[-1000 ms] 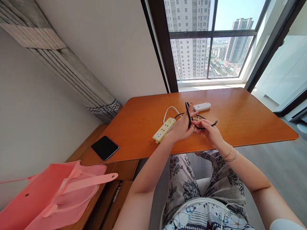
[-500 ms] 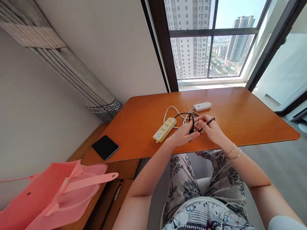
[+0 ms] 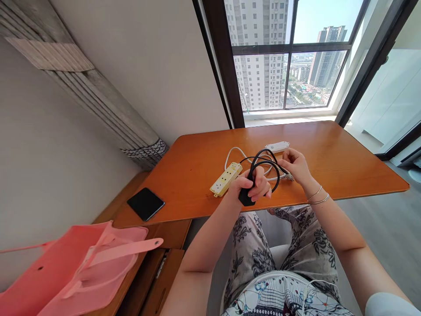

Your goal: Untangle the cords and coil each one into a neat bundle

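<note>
My left hand [image 3: 255,185] is wrapped round a black plug [image 3: 246,197], whose wide end sticks out below the fingers. From it a black power cable [image 3: 279,176] rises in loops above the table. The fingertips of my right hand [image 3: 296,164] pinch this cable on the right side of the loops. Just left of my left hand lies a yellow power strip [image 3: 226,179] with several sockets. Behind the hands, a white cable [image 3: 234,149] curls on the table near a white power strip [image 3: 277,147]. My fingers partly hide the plug.
The brown wooden table [image 3: 197,166] has a black phone or tablet [image 3: 145,204] at its left front corner. A pink bag [image 3: 82,263] sits at lower left. A window [image 3: 289,79] is beyond the far edge, and a tied curtain [image 3: 108,109] hangs at left.
My left hand has turned and closed round the black plug. My right hand has moved up and slightly right along the cable, and the black loops now stand higher and wider.
</note>
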Demonstrator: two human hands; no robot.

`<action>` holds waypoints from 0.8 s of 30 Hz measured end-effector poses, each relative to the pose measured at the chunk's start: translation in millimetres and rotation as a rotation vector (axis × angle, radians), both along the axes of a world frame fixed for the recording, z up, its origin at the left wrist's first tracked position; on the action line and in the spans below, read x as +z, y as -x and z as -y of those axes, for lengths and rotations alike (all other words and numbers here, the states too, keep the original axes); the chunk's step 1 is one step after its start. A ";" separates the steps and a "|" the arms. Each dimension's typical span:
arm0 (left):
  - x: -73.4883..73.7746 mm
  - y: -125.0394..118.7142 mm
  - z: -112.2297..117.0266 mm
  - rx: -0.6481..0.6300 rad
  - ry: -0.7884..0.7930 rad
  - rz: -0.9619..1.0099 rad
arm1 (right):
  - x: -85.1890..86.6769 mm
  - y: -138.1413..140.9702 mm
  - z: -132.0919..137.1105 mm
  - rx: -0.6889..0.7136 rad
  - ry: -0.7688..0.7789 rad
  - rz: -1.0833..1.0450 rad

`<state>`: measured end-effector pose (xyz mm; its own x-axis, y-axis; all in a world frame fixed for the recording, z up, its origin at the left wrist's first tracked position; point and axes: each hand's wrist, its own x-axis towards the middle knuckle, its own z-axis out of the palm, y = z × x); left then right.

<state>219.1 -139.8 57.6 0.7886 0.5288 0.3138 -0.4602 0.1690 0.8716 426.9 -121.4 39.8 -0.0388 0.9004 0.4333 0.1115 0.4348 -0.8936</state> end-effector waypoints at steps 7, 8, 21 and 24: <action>23.8 12.9 -1.1 0.456 -0.055 0.098 | -29.4 7.0 -2.9 0.050 -0.098 0.446; 28.3 15.6 -1.9 0.527 -0.084 0.148 | -32.4 6.3 -4.8 0.059 -0.083 0.523; -4.7 12.8 -75.4 0.898 -0.849 -0.397 | -27.1 18.0 -1.1 0.018 -0.337 0.751; -10.3 19.4 -74.4 0.629 -0.752 -0.585 | -20.4 16.9 -1.5 -0.014 -0.417 0.676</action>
<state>199.6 -65.4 47.3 0.5799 0.7154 0.3899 0.2315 -0.6035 0.7630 410.0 -119.9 19.4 -0.4042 0.6715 0.6211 0.5798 0.7132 -0.3939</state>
